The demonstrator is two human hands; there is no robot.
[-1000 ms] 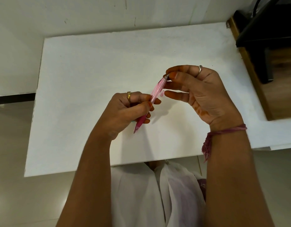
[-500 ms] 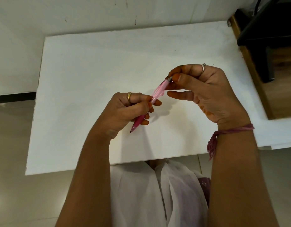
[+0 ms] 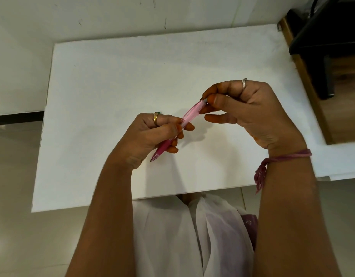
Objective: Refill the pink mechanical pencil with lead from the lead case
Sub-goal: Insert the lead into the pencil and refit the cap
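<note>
The pink mechanical pencil point(image 3: 189, 114) is held slanted above the white table point(image 3: 116, 82), its dark pink tip pointing down-left toward me. My left hand point(image 3: 150, 136) grips the lower barrel. My right hand point(image 3: 246, 108) pinches the grey top end of the pencil between thumb and forefinger, the other fingers curled or spread below. A blurred pale pink part runs between the two hands. The lead case is not visible; I cannot tell whether anything small is tucked inside my right hand.
A wooden surface point(image 3: 336, 100) with a black object point(image 3: 328, 35) on it adjoins the table at the far right. A white wall rises behind the table. White cloth point(image 3: 192, 236) covers my lap below the table's near edge.
Both hands shifted slightly with the pencil, which now lies a bit flatter. My right fingertips stay at the pencil's top end; the grips are the same.
</note>
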